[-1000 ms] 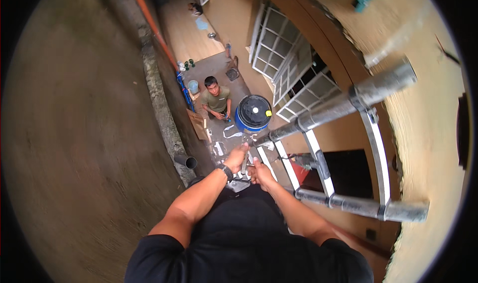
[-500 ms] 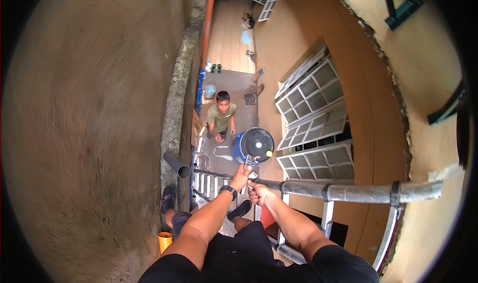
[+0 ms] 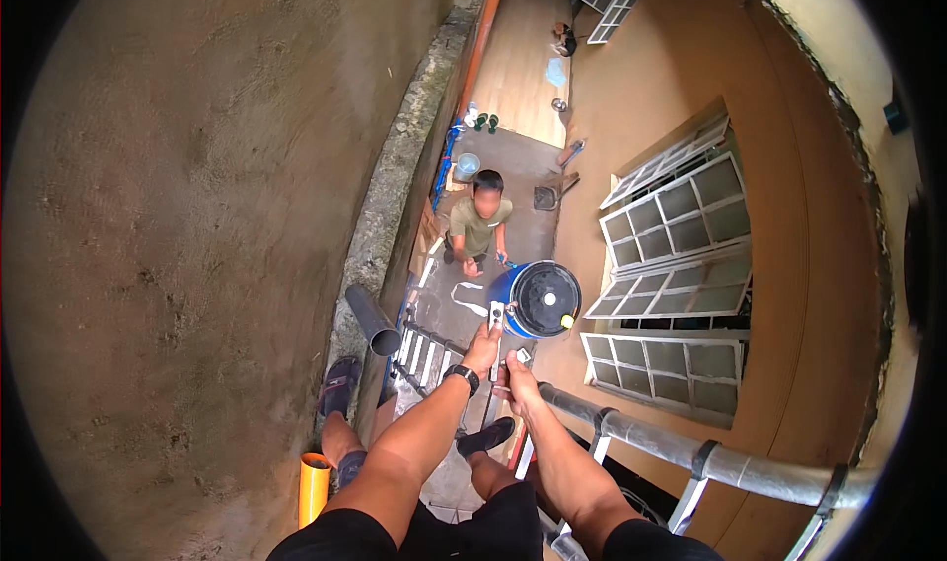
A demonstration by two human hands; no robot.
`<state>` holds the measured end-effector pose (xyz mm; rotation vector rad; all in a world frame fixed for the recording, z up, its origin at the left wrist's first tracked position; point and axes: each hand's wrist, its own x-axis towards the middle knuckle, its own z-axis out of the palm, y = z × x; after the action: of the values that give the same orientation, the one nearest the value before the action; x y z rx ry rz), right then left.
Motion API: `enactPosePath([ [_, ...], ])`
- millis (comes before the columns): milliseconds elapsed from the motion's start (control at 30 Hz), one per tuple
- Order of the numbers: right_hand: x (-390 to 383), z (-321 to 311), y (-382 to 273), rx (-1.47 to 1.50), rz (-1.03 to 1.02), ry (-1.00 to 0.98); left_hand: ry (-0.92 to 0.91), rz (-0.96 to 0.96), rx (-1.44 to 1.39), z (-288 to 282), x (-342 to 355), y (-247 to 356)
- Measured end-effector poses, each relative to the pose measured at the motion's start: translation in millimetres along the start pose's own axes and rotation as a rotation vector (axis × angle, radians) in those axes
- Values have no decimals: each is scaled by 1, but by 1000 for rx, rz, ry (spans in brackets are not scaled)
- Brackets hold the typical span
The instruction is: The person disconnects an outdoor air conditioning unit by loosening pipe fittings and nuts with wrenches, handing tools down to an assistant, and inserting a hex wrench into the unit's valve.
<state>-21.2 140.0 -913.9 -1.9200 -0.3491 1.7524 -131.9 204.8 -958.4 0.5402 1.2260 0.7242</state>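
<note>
My left hand (image 3: 482, 350) reaches out in front of me, with a dark watch on its wrist. Its fingers close on a narrow silver-white metal piece (image 3: 496, 316), whose upper end has a dark round spot. Close beside it on the right, my right hand (image 3: 519, 383) has its thumb up and fingers curled. A small white piece (image 3: 524, 355) shows at its thumb tip, and a thin pale strip runs between the two hands. Both hands are high above the ground, just in front of a blue drum (image 3: 513, 290) with a black lid, as seen from here.
My left foot (image 3: 339, 387) stands on a concrete ledge beside a grey pipe (image 3: 373, 321) and an orange pipe (image 3: 314, 489). A plastic-wrapped rail (image 3: 651, 436) runs along the right. Below, a person (image 3: 479, 221) looks up. Louvred windows (image 3: 676, 216) jut from the right wall.
My view has swung left, so the scene sits further right. My right hand has moved slightly away from my left. The silver-white piece is still in my left hand.
</note>
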Motion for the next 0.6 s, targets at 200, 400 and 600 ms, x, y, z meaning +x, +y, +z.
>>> enactPosePath([
  [200, 60, 26, 18, 686, 13, -190, 124, 152, 614, -30, 41, -37],
  [400, 217, 34, 16, 381, 34, 41, 170, 310, 585, -94, -55, -134],
  [600, 366, 49, 31, 266, 66, 154, -532, -140, 748, -150, -140, -163],
])
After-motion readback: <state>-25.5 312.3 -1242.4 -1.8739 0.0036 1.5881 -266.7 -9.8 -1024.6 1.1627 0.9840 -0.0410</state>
